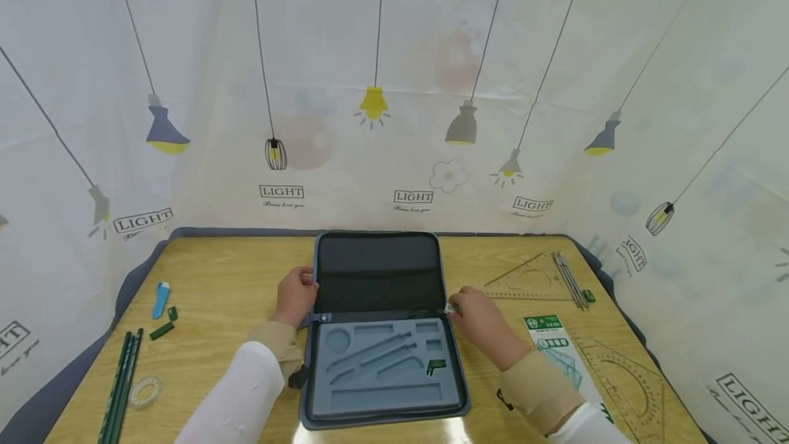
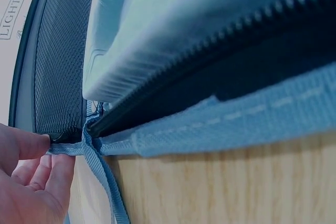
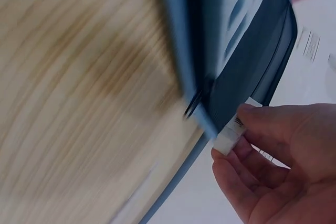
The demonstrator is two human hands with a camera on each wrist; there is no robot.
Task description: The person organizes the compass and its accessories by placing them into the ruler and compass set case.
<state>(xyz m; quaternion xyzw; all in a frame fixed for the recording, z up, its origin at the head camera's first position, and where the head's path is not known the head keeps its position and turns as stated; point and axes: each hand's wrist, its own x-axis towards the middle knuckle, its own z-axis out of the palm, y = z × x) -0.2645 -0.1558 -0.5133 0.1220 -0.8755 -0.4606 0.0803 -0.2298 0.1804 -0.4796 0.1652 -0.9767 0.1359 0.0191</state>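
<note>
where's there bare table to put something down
Widest: back-left, between the blue tool and the left grip. A smaller patch lies front-left, between the tape and the left sleeve. Crowded: the right side, with set square, packet and protractor; the right forearm crosses between case and packet.

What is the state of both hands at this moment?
Left hand: closed, pinching the edge of the open case.
Right hand: closed, pinching a small white piece.

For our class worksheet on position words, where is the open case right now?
In the head view, the open case lies midway across the table, between the left hand and the right hand.
</note>
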